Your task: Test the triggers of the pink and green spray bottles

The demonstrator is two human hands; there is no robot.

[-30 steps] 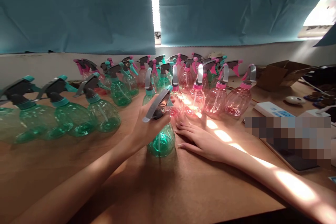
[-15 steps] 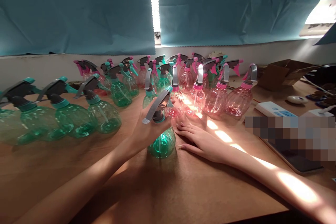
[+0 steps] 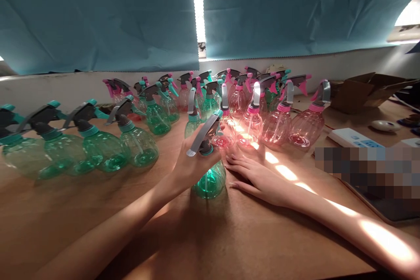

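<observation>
My left hand (image 3: 189, 167) is wrapped round the neck of a green spray bottle (image 3: 210, 180) that stands upright on the brown table (image 3: 229, 236); its grey trigger head (image 3: 205, 135) sticks up above my fingers. My right hand (image 3: 256, 175) lies flat on the table just right of that bottle, fingers stretched out and holding nothing. Directly behind both hands stand pink spray bottles (image 3: 278, 122) in a patch of sunlight.
A row of green spray bottles (image 3: 98, 148) runs along the left. Several more green and pink bottles crowd the back by the wall. At the right lie a white power strip (image 3: 354, 138), a cardboard box (image 3: 364, 89) and a white mouse (image 3: 387, 125).
The view has shifted slightly, so everything sits a little further right in the frame. Both hands and the green bottle keep the same pose.
</observation>
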